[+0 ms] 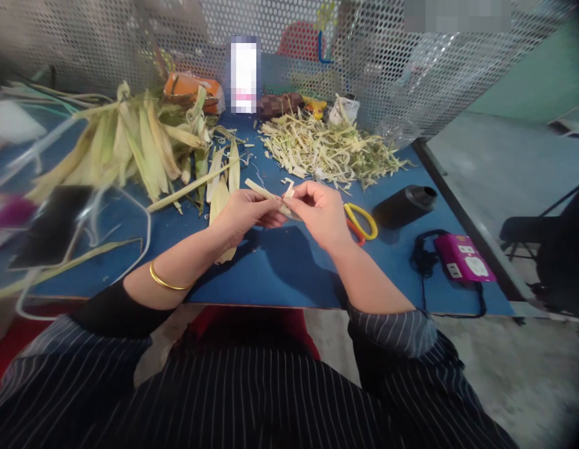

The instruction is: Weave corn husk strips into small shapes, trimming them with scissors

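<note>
My left hand [247, 212] and my right hand [317, 209] meet above the blue table, both pinching a narrow pale strip of husk [259, 189]. Its flat end sticks out to the upper left, and a small curled end rises between my hands. Fingers cover the middle of the strip. Wide husk pieces [220, 202] lie under and beside my left hand. Scissors with yellow and red handles [368, 221] rest just right of my right hand, partly hidden by it.
Long husks [144, 143] are heaped at the left, shredded strips [331, 146] at the back. A black cylinder [404, 206] and pink power strip [467, 259] lie right on the blue table [294, 284]. A dark phone [50, 227] is at the left. Perforated mesh [374, 56] stands behind.
</note>
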The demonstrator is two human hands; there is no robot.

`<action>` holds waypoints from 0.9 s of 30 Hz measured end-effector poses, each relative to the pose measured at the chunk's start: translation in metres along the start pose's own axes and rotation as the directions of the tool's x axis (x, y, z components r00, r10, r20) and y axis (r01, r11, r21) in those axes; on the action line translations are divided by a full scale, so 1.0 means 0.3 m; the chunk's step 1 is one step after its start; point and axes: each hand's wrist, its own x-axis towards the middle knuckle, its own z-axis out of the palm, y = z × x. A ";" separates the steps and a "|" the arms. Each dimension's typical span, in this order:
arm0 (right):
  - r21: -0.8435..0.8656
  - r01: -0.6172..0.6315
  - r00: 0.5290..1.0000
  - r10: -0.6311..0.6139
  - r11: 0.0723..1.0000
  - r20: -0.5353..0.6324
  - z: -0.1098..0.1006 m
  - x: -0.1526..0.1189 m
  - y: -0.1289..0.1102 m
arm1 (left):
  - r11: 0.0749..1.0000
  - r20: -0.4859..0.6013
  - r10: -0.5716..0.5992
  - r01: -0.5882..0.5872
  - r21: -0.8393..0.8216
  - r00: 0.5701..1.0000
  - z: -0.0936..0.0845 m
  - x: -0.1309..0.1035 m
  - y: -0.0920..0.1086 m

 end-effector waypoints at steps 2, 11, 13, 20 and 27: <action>0.000 0.008 0.999 -0.008 1.000 -0.037 0.001 -0.001 -0.006 | 1.000 -0.003 0.018 -0.018 -0.016 1.000 -0.002 0.000 0.002; 0.094 -0.049 0.996 0.056 0.994 -0.073 0.019 -0.009 -0.001 | 0.977 -0.060 0.199 -0.194 0.085 0.978 -0.005 0.007 -0.008; 0.094 -0.041 0.995 0.049 0.995 -0.085 0.021 -0.010 0.003 | 0.977 -0.067 0.205 -0.201 0.066 0.976 -0.004 0.010 -0.016; 0.006 -0.021 0.996 0.021 1.000 -0.087 0.008 -0.002 -0.006 | 0.986 -0.050 0.166 -0.166 -0.004 0.985 0.003 0.012 -0.017; 0.000 0.053 0.996 -0.053 0.999 -0.072 0.000 -0.002 -0.019 | 0.986 0.037 0.138 -0.133 -0.098 0.990 0.008 0.007 -0.009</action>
